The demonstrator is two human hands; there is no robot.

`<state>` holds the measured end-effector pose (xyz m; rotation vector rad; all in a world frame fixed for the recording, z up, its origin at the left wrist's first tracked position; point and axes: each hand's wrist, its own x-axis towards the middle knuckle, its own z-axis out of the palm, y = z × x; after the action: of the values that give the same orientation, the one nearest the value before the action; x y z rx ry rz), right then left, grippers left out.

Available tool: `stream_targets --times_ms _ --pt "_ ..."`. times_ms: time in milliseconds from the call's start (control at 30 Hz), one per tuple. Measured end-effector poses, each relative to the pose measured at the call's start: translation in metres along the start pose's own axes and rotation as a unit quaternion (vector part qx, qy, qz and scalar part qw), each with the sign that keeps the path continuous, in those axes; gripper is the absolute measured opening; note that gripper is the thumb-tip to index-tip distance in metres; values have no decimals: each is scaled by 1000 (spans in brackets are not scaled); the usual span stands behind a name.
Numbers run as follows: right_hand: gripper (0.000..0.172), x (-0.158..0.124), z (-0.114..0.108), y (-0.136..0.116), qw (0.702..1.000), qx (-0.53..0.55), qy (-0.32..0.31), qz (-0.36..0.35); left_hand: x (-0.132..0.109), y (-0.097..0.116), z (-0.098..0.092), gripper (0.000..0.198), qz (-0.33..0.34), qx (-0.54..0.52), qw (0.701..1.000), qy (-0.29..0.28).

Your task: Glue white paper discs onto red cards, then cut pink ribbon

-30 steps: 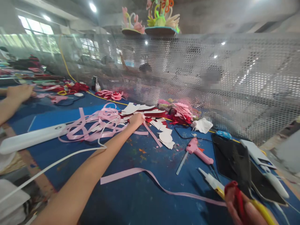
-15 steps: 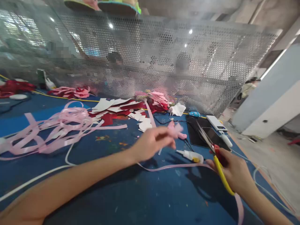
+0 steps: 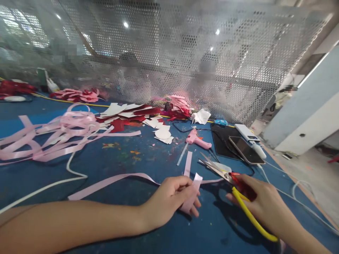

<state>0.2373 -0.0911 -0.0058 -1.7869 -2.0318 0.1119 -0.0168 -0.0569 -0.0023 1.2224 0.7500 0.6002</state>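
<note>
My left hand (image 3: 176,199) is closed on a pink ribbon (image 3: 195,187), pinched between thumb and fingers, with a folded end standing up. More of the ribbon trails left over the blue table and right toward the scissors. My right hand (image 3: 261,201) grips scissors (image 3: 221,171) with red and yellow handles. Their blades are apart and point left, toward the ribbon. Behind the blades lies a white glue bottle (image 3: 222,166), partly hidden. A pink glue gun (image 3: 198,140) with a clear glue stick lies farther back.
On the left of the blue table (image 3: 127,225) is a heap of pink ribbon (image 3: 76,123). White and red paper pieces (image 3: 124,113) lie at the back, before a perforated metal screen (image 3: 169,60). At right are a phone (image 3: 246,150), power bank (image 3: 246,132) and white cable (image 3: 307,201).
My left hand has come down and nearer, now pinching the folded ribbon. The scissors have dropped slightly and swung left, their blades now over the glue bottle. The view has shifted downward.
</note>
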Motion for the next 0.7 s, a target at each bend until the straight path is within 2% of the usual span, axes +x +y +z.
stream_targets --times_ms 200,433,600,700 --pt "32 -14 4 -13 999 24 21 -44 8 0 -4 18 51 -53 995 74" --pt "32 -17 9 -4 995 35 -41 -81 9 -3 -6 11 65 -48 993 85" --pt "36 -22 12 -5 998 14 0 -65 12 -1 -7 22 66 -57 993 84" --pt "35 -22 11 -2 997 4 1 -77 14 -1 -9 20 66 -58 991 101"
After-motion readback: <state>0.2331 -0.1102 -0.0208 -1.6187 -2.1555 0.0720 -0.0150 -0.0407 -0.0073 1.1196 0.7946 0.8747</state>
